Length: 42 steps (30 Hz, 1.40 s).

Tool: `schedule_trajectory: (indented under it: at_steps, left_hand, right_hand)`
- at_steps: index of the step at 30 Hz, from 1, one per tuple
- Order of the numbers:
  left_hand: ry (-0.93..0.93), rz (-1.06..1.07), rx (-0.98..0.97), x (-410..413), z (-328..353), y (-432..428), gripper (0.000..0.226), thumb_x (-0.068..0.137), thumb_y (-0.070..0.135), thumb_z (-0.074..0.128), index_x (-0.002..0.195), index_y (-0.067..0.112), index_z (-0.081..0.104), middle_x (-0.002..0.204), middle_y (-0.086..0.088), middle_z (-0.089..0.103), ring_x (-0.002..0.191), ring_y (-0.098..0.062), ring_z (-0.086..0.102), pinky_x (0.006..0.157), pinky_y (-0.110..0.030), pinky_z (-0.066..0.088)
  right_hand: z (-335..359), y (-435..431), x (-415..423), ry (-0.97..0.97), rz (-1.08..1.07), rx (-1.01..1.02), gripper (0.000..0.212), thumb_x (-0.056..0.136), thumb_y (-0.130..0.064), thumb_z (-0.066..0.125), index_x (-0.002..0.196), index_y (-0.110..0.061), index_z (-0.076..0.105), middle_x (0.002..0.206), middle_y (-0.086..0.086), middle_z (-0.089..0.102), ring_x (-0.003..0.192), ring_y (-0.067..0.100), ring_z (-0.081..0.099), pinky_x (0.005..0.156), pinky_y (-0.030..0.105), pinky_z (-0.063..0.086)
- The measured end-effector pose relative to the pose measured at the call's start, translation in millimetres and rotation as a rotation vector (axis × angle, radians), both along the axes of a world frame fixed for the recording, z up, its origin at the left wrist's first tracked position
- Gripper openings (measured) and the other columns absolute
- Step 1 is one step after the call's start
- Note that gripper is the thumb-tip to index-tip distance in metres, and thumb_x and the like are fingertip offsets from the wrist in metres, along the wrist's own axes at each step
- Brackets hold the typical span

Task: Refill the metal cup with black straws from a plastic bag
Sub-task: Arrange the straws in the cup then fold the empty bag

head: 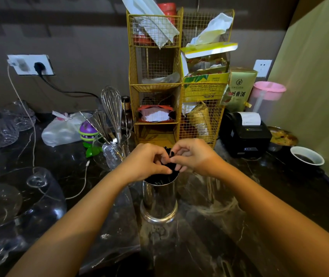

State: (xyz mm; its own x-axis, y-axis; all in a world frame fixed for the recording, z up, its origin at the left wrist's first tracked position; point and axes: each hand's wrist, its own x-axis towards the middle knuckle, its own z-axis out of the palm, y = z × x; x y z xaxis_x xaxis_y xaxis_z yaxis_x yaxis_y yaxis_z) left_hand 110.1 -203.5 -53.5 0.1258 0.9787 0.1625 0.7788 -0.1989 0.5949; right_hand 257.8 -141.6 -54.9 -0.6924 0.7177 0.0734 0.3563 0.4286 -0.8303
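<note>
Metal cup [159, 198] upright on desk [209, 246], black straws [168, 166] already in its mouth. Left hand [147, 162] and right hand [193, 156] both pinched on the bundle, seating it. Next: release, level tips.

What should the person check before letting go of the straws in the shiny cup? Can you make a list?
1. Metal cup standing upright on the counter: ok.
2. Black straws sitting inside the cup's mouth: ok, dark straw ends show at the rim.
3. Left hand and right hand both gathered on the straws over the cup: ok.
4. Straws all level and tidy: cannot tell, the fingers hide most of them.
5. Room left for more straws: cannot tell.
6. Glass holder with the whisk standing apart from the cup: ok.
</note>
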Motion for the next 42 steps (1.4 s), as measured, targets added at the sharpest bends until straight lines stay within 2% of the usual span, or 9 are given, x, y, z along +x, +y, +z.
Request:
schedule_trajectory:
  at_steps: [4, 7, 11, 18, 26, 30, 36, 38, 42]
  left_hand:
    - [-0.017, 0.008, 0.026, 1, 1, 2, 0.016, 0.068, 0.022, 0.073, 0.079, 0.013, 0.066, 0.07, 0.003, 0.061, 0.066, -0.009, 0.056, 0.059, -0.014, 0.042]
    - [-0.037, 0.003, 0.052, 2, 4, 5, 0.01, 0.069, 0.02, 0.072, 0.07, 0.018, 0.063, 0.063, 0.01, 0.055, 0.06, -0.004, 0.051, 0.058, -0.01, 0.039]
    - [-0.105, 0.013, 0.108, 3, 9, 9, 0.029, 0.073, 0.018, 0.068, 0.056, 0.031, 0.049, 0.057, 0.013, 0.05, 0.054, 0.006, 0.049, 0.056, -0.007, 0.037]
    - [-0.404, -0.061, 0.096, 1, 37, 12, 0.017, 0.077, 0.005, 0.061, 0.072, 0.021, 0.06, 0.064, 0.003, 0.053, 0.054, 0.004, 0.049, 0.056, -0.005, 0.041]
    - [-0.316, 0.007, 0.169, -27, 73, 16, 0.017, 0.075, 0.014, 0.064, 0.068, 0.029, 0.064, 0.058, 0.01, 0.062, 0.057, 0.005, 0.055, 0.058, -0.008, 0.044]
    - [-0.395, 0.077, 0.178, -49, 89, 11, 0.012, 0.074, 0.008, 0.063, 0.07, 0.019, 0.065, 0.054, 0.016, 0.067, 0.055, 0.001, 0.059, 0.053, -0.007, 0.047]
    - [-0.625, 0.24, 0.3, -70, 119, 11, 0.01, 0.072, 0.006, 0.063, 0.067, 0.015, 0.063, 0.048, 0.007, 0.065, 0.048, -0.001, 0.056, 0.054, -0.013, 0.048]
    - [-0.616, 0.247, 0.354, -69, 129, 12, 0.012, 0.075, 0.008, 0.062, 0.069, 0.019, 0.063, 0.053, 0.007, 0.066, 0.053, -0.001, 0.059, 0.061, -0.018, 0.049]
    - [-0.422, 0.241, 0.44, -56, 138, 19, 0.01, 0.079, 0.01, 0.06, 0.084, 0.016, 0.065, 0.062, 0.012, 0.065, 0.055, 0.007, 0.058, 0.054, -0.005, 0.045]
  right_hand:
    - [8, -1, -1, 0.063, 0.0, 0.01, 0.024, 0.08, -0.004, 0.061, 0.07, -0.023, 0.052, 0.062, 0.0, 0.058, 0.046, -0.001, 0.06, 0.051, 0.014, 0.053]
    - [22, 0, -1, 0.129, -0.01, 0.052, 0.023, 0.081, -0.005, 0.061, 0.071, -0.023, 0.051, 0.064, 0.001, 0.059, 0.053, 0.005, 0.062, 0.055, 0.02, 0.055]
    - [50, 2, 0, 0.282, -0.008, 0.085, 0.013, 0.082, -0.004, 0.059, 0.078, -0.015, 0.053, 0.066, 0.005, 0.058, 0.052, 0.005, 0.062, 0.053, 0.018, 0.055]
    - [92, 11, 9, 0.5, -0.065, 0.143, 0.018, 0.081, -0.001, 0.058, 0.075, -0.017, 0.052, 0.06, 0.004, 0.06, 0.048, 0.004, 0.062, 0.049, 0.016, 0.054]
    - [112, 25, 37, 0.843, -0.144, -0.016, 0.017, 0.08, 0.005, 0.057, 0.075, -0.012, 0.053, 0.05, -0.002, 0.067, 0.051, 0.006, 0.065, 0.046, 0.013, 0.051]
    - [101, 32, 52, 0.906, -0.173, -0.11, 0.016, 0.077, 0.003, 0.059, 0.075, -0.012, 0.053, 0.053, -0.003, 0.069, 0.054, 0.006, 0.066, 0.049, 0.013, 0.052]
    - [63, 33, 43, 0.665, -0.129, -0.215, 0.013, 0.077, 0.003, 0.058, 0.076, -0.01, 0.057, 0.068, 0.004, 0.067, 0.06, 0.008, 0.066, 0.056, 0.015, 0.055]
    - [51, 30, 30, 0.483, -0.096, -0.135, 0.013, 0.076, 0.001, 0.062, 0.077, -0.012, 0.058, 0.072, 0.004, 0.064, 0.061, 0.005, 0.064, 0.06, 0.013, 0.054]
    - [31, 25, 1, 0.217, 0.021, -0.017, 0.024, 0.075, -0.002, 0.067, 0.079, -0.023, 0.057, 0.069, -0.003, 0.061, 0.057, -0.006, 0.058, 0.065, 0.014, 0.049]
